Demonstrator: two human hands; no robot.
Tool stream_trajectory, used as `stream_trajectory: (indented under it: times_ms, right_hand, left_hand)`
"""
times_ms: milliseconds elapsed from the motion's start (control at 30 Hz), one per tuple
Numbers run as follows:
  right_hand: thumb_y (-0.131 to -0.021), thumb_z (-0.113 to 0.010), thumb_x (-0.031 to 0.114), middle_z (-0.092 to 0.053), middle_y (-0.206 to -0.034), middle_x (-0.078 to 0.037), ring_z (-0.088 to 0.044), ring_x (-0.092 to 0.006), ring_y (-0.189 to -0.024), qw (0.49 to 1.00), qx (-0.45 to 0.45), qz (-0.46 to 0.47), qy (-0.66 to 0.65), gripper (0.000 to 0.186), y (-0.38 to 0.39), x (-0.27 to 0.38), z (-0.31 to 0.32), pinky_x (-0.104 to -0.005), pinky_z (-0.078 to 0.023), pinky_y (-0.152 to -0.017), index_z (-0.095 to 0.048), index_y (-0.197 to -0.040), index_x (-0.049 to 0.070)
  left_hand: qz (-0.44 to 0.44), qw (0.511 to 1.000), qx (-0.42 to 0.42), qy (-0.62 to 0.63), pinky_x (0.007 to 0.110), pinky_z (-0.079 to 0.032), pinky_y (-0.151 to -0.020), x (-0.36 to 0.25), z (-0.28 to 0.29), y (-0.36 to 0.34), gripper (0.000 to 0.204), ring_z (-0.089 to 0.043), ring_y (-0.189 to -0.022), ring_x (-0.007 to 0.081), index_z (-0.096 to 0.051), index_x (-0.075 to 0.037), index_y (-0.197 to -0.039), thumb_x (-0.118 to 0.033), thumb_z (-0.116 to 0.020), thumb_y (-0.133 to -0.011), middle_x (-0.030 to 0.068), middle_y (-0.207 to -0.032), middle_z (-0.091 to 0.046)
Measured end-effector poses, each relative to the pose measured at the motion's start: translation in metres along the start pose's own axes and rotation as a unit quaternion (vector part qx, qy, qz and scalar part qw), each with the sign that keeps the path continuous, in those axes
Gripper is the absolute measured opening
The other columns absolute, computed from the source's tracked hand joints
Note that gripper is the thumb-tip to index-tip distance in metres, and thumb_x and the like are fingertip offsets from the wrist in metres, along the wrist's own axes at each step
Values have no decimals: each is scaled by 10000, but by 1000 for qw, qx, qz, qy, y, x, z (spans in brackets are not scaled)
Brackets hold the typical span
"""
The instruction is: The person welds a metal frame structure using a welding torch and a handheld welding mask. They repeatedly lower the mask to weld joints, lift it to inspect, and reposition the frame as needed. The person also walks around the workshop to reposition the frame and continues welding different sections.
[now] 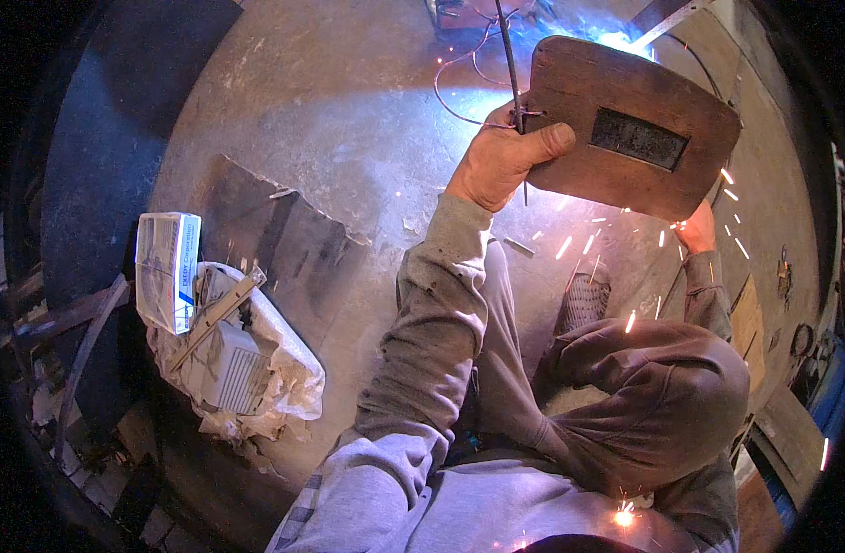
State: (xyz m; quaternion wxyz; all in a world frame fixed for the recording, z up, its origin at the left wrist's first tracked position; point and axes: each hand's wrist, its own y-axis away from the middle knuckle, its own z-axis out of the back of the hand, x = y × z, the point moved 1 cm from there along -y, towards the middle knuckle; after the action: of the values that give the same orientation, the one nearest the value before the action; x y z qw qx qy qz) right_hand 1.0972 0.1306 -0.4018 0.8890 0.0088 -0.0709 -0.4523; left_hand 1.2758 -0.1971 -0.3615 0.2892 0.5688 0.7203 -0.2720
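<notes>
My left hand (pixel 507 158) grips the left edge of a brown hand-held welding shield (pixel 570 152), thumb lying across its face. A dark viewing window (pixel 639 138) is set in the shield. Alongside that hand a thin dark rod (pixel 512 55) runs upward, with a loop of coppery wire (pixel 438 88) around it. Bright blue-white arc light (pixel 620 41) glares beyond the shield's top edge, and the spot being welded is hidden. Below the shield's lower right corner, my right hand (pixel 697 229) looks curled; the shield covers most of its fingers and whatever they hold.
Sparks fly below the shield, one glowing near my chest (pixel 623 516). To the left, a white-and-blue box (pixel 169 272) lies by crumpled wrapping (pixel 298 369) and a grey ribbed part (pixel 233 369). A dark sheet (pixel 284 217) is on the concrete floor. Boards (pixel 791 433) lie at right.
</notes>
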Motion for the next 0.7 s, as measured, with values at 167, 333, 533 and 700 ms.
stream_trajectory:
  times_ms: [167, 333, 533, 700]
  right_hand:
    - [-803, -617, 213, -665, -1014, -183, -621, -331, -979, 993, 35, -45, -103, 318, -2, 23, 16, -388, -475, -800, -637, -1049, 12]
    - [-768, -653, 362, -633, -991, -270, -601, -405, -958, 986, -6, -34, -161, 486, -2, 37, 14, -429, -460, -806, -626, -1034, -44]
    - [-767, -641, 341, -645, -919, -217, -618, -360, -876, 996, 36, -55, -66, 479, -5, 39, 18, -400, -462, -767, -607, -1085, -14]
    - [-764, -663, 385, -636, -1032, -240, -595, -392, -988, 992, 69, -89, -55, 506, -7, 39, 18, -448, -456, -842, -627, -1072, -15]
  left_hand:
    - [-4, 997, -39, -66, 292, -479, -863, -4, 3, 5, 620, -596, -951, 171, -538, 26, -1204, -343, -775, -765, 83, -1051, -643]
    - [-62, 983, -126, -118, 297, -483, -809, -2, 18, 0, 514, -568, -922, 135, -547, 1, -1166, -299, -751, -802, 47, -1053, -609]
    - [-166, 973, -160, 27, 331, -505, -846, -8, 20, 2, 310, -601, -974, 187, -559, -39, -1157, -236, -596, -921, 55, -1074, -617]
    - [-229, 952, -201, -7, 366, -492, -879, -5, 31, -3, 369, -601, -995, 208, -527, -42, -1204, -251, -606, -911, 61, -1120, -602]
